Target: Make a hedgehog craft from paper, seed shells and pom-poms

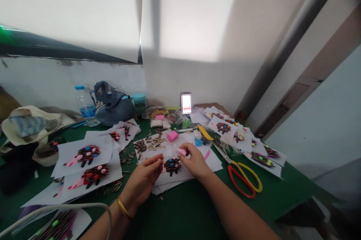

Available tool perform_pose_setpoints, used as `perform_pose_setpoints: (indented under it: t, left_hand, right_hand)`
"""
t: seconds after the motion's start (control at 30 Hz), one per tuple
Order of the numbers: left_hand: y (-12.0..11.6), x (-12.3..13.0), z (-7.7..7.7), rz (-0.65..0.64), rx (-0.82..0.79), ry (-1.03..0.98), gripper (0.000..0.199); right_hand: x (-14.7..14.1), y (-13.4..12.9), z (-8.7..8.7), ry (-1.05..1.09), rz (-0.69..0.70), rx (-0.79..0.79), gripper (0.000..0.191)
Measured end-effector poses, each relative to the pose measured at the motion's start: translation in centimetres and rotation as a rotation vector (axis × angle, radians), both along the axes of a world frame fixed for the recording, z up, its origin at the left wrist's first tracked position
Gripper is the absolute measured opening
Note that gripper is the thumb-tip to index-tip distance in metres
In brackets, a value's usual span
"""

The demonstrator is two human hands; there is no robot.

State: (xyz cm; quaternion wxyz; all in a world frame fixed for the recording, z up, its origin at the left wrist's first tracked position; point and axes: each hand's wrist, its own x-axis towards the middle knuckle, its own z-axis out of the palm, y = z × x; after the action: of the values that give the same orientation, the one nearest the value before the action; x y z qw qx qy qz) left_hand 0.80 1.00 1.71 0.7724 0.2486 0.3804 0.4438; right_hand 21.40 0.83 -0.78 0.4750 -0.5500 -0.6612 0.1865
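My right hand [195, 162] pinches a light pink lump of modelling clay [181, 152], which seems to be in clear wrap. Left of it, my left hand [145, 176] has its thumb and fingertips pressed together; whatever is between them is too small to make out. Below and between both hands lies a sheet of paper with a hedgehog picture [172, 165], its spines dark striped seeds dotted with blue and pink balls. A brighter pink clay block [172, 136] rests on the paper behind my hands. Loose sunflower seeds [153, 143] are spread to its left.
Red-and-yellow scissors [244, 180] lie at right, near a yellow cutter [205, 133]. Finished hedgehog sheets [94, 146] pile up left, others [237, 131] right. Behind are a water bottle [86, 106], a blue bag [115, 104], a teal jar [139, 101] and a phone [186, 103]. A pale cable [84, 206] arcs front left.
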Motion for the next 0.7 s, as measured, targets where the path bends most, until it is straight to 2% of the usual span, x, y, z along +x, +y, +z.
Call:
perform_pose_setpoints:
  t: [0.13, 0.33, 0.47, 0.7]
  left_hand:
    - [0.1, 0.0, -0.2, 0.006, 0.017, 0.004, 0.016]
    - [0.2, 0.0, -0.8, 0.020, 0.133, 0.109, 0.026]
    - [0.3, -0.1, -0.9, 0.026, 0.370, 0.352, 0.031]
    - [0.3, -0.4, -0.8, -0.007, 0.907, 0.901, 0.019]
  right_hand:
    - [-0.3, -0.2, 0.0, -0.020, 0.049, 0.030, 0.021]
    - [-0.7, -0.7, 0.4, -0.070, 0.109, 0.005, 0.010]
    - [-0.7, -0.9, 0.6, -0.139, 0.151, 0.022, 0.011]
    - [-0.9, -1.3, 1.1, -0.211, 0.220, 0.026, 0.016]
